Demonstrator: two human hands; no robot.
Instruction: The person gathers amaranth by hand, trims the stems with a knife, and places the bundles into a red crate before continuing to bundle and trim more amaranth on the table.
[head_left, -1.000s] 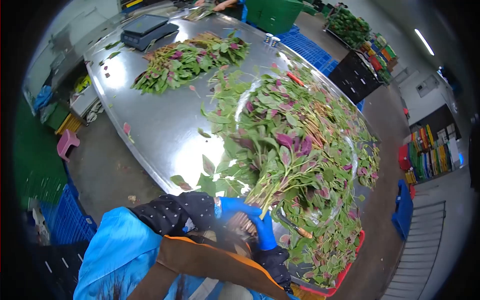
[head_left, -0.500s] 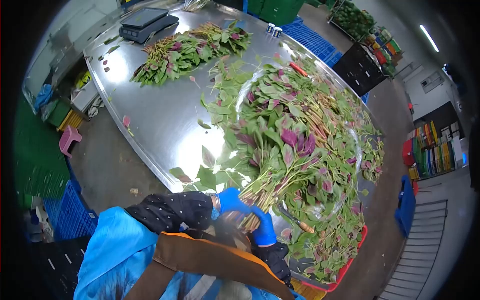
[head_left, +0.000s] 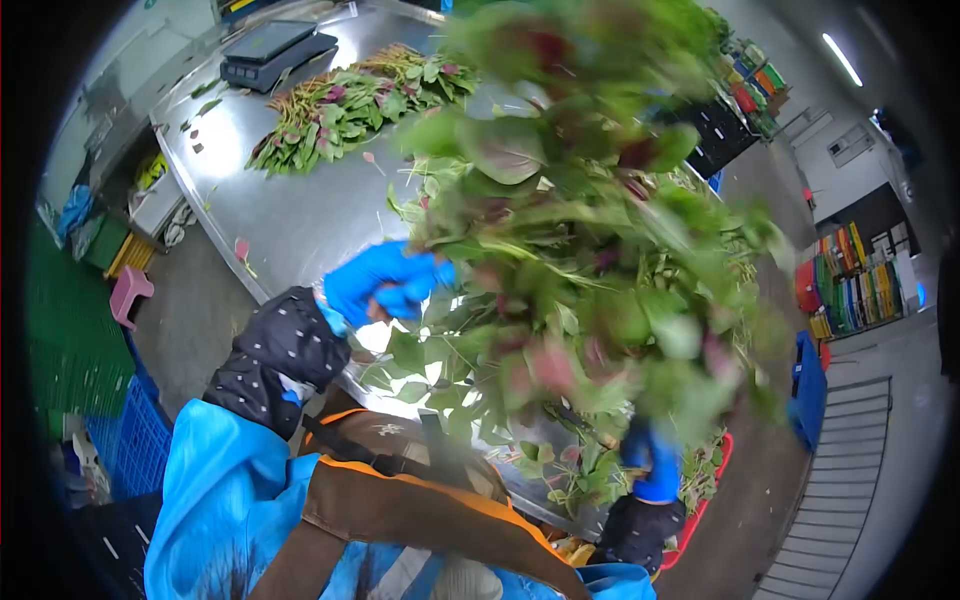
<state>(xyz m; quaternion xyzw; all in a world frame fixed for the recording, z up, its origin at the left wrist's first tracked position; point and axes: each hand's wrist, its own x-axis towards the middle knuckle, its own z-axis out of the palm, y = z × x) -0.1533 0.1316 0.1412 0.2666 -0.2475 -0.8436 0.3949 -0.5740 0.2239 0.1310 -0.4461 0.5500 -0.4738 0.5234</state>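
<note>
A big bunch of green and purple leafy stalks (head_left: 570, 290) is lifted off the steel table (head_left: 300, 215) and fills the middle of the view, blurred by motion. My left hand (head_left: 385, 280), in a blue glove, is raised at the bunch's left side with its fingers curled into the leaves. My right hand (head_left: 652, 468), also in a blue glove, grips the bunch low at the right, near the table's front edge. More loose stalks (head_left: 590, 485) lie on the table under the bunch, mostly hidden by it.
A second pile of stalks (head_left: 345, 100) lies at the table's far end beside a dark scale (head_left: 270, 45). A pink stool (head_left: 130, 290) and blue crates (head_left: 125, 440) stand on the floor at left. A red crate (head_left: 705, 500) sits by the table's right edge.
The bunch has swung up from the table toward the camera. My hands, together on the stem ends before, have parted: the left rose up and left, the right moved down and right.
</note>
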